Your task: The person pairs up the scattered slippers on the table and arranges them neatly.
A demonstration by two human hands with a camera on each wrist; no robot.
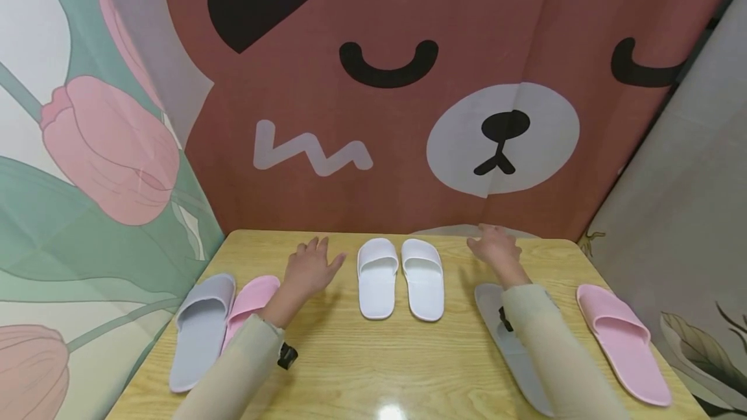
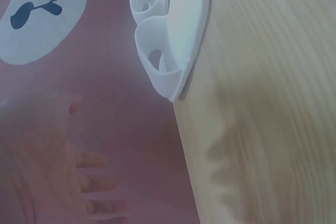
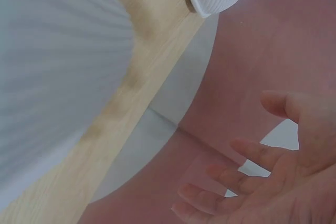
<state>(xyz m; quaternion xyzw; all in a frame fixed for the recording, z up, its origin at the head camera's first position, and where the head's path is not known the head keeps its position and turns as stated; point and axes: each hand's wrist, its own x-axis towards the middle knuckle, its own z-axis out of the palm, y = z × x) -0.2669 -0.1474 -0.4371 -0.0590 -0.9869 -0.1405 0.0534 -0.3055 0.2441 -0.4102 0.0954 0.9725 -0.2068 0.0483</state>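
Observation:
A pair of white slippers (image 1: 376, 293) lies side by side on the wooden table, toes toward the back edge. To their left, my left hand (image 1: 309, 269) hovers over the wood with fingers spread and nothing held. Its palm and outstretched fingers (image 2: 100, 183) show in the left wrist view. On the other side, my right hand (image 1: 497, 251) hangs near the back edge, also holding nothing, its fingers loosely extended in the right wrist view. Below the right forearm lies a grey slipper (image 1: 487, 303), partly hidden by the sleeve.
At the table's left, another grey slipper (image 1: 198, 342) touches a pink slipper (image 1: 257, 290), which the left arm partly covers. A second pink slipper (image 1: 630, 352) lies near the right edge. Behind the table (image 1: 373, 368) hangs a bear-print curtain (image 1: 397, 128); more patterned cloth flanks both sides.

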